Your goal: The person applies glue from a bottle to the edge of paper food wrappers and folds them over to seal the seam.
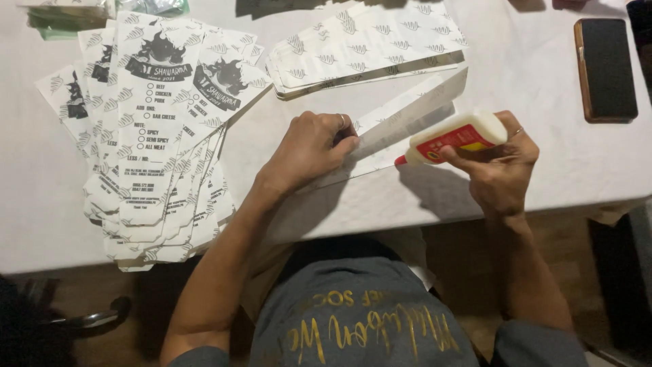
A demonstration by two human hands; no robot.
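While the white table (543, 102) fills most of my view, what I watch is the paper sleeve (407, 115) lying flat near its front edge: a long, thin, matte sheet printed with a faint leaf pattern, one narrow flap folded up along its length so the plain underside catches the light. The left hand (309, 149) rests palm down on it, fingers together and pressed flat against the sheet beside the fold, a ring on one finger; it pins the paper rather than gripping it. The forearm runs back toward the body at a slant.

The right hand (499, 170) is wrapped around a glue bottle (451, 138), a smooth, soft-looking white plastic bottle with a red and yellow label and a red nozzle. The bottle lies nearly level, nozzle pointing left and slightly down, its tip at the edge of the raised flap, just beside the left fingertips. The thumb lies along the bottle's underside and the wrist is bent back.

To the left I see a fanned stack of printed sleeves (149, 136), white with black flame artwork and checkbox lists, their ends cut in stepped points. Another stack of leaf-patterned sheets (367, 41) sits behind the hands. A dark phone in a brown case (604, 68) lies at the right.
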